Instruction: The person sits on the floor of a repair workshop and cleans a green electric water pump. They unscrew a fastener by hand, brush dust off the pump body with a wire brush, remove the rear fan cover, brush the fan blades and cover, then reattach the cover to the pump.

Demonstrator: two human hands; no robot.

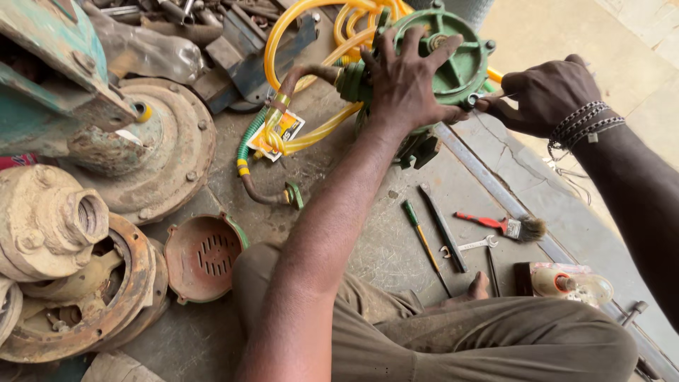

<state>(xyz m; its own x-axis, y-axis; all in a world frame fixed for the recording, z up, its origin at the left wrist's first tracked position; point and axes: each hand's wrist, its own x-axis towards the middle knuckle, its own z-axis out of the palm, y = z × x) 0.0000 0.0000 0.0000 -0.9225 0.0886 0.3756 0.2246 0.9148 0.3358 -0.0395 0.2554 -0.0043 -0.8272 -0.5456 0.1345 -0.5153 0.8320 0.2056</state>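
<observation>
A green round pump housing [460, 60] stands at the top centre on the concrete floor. My left hand [407, 81] lies spread over its left face, gripping it. My right hand [544, 95] is closed on a small tool at the housing's right edge, by a bolt; the tool is mostly hidden in the fist. A yellow hose [311, 71] loops around behind and left of the housing. A rusty pipe with a green fitting [265, 191] hangs from the housing's left side.
Rusty pump casings [78, 276] and a round fan cover [205, 255] lie at left. A screwdriver [424, 244], a dark flat bar [444, 230], a small spanner [470, 246] and a red-handled brush [506, 225] lie near my crossed legs [495, 339]. A small bottle [573, 283] lies at right.
</observation>
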